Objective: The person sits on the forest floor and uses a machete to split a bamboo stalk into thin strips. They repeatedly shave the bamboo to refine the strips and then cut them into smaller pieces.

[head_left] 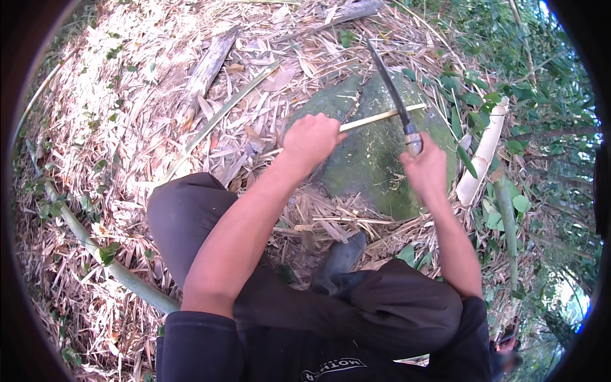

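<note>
My left hand [313, 141] is closed round a thin, pale strip of split bamboo [379, 117], which sticks out to the right over a mossy stone [375, 162]. In my right hand [425, 164] is the handle of a machete [389, 81], its long dark blade pointing up and away. The blade crosses the strip close to its right end; whether it cuts into it I cannot tell. A short piece of the strip also shows on the near side of my left fist. My fingers hide the part in between.
Dry leaves and shavings cover the ground. A split pale bamboo piece [485, 151] and a green bamboo pole [507, 223] lie at the right. Another pole [121, 270] lies at the left, with a weathered log [212, 62] farther off. Green plants [541, 95] stand at the far right.
</note>
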Tool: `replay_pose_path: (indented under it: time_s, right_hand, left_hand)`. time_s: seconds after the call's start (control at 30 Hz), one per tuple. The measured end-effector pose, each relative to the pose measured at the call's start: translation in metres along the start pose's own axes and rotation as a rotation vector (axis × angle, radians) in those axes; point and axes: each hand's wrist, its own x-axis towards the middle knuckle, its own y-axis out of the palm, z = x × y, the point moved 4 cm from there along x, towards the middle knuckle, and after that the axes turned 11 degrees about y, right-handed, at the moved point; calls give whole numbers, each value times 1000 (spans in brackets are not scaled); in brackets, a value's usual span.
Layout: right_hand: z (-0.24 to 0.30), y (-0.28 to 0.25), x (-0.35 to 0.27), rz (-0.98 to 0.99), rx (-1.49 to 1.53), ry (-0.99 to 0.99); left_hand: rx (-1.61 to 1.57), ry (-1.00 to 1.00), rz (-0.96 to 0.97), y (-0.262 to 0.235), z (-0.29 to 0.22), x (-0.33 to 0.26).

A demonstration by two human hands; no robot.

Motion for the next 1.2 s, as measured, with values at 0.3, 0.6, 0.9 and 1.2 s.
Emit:
replay_pose_path:
  time_s: [0.3, 0.6, 0.9, 1.2]
  right_hand:
    - [-8, -8, 6, 144, 221, -28]
    - [-32, 3, 5, 183, 378, 12]
    - [-36, -5, -8, 188, 881, -63]
    - [-17, -101, 15, -246, 1082, -312]
  left_hand:
    - [-32, 56, 53, 0, 16, -1]
    - [-27, 58, 39, -2, 15, 2]
    - [-18, 65, 59, 7, 22, 3]
    - [-47, 53, 119, 10, 26, 8]
